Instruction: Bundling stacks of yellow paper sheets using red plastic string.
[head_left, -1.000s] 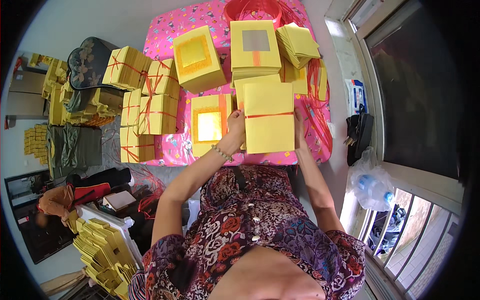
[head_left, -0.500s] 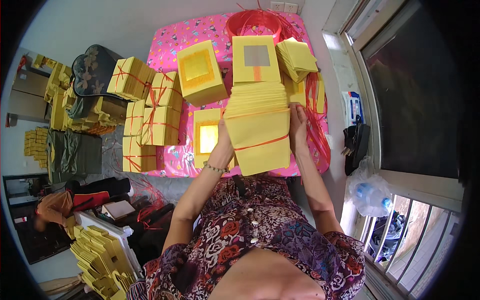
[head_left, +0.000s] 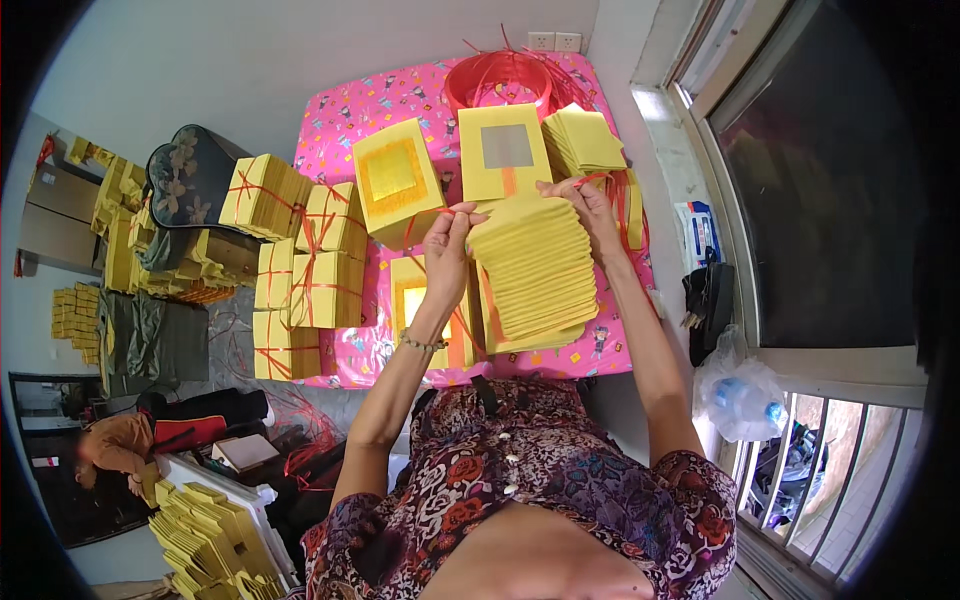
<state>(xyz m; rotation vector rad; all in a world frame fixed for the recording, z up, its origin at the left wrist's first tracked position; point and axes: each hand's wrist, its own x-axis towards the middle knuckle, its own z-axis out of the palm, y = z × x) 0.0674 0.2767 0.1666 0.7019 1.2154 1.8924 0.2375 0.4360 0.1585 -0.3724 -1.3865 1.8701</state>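
Observation:
A thick stack of folded yellow paper (head_left: 535,270) lies on the table in front of me, its layered edges turned up. At its far left corner, my left hand (head_left: 448,245) is closed, pinching a red plastic strip (head_left: 455,211) between thumb and fingers. My right hand (head_left: 592,212) is closed at the far right corner, with red strip also showing at its fingertips. Whether both ends belong to one strip, I cannot tell. Just beyond stands a yellow paper block with a grey square (head_left: 508,147). Left of my left hand is another block with a gold square (head_left: 392,178).
Pink patterned cloth covers the table (head_left: 335,115). Tied yellow bundles (head_left: 325,290) are piled at its left. A red basin (head_left: 470,85) of strips stands at the back. A barred window (head_left: 820,460) is at right. Another person (head_left: 120,440) is at lower left.
The paper stack has been tipped and set down on the table, its layered edges now facing up. Both hands have left its sides and moved to its far corners, pinching red strip.

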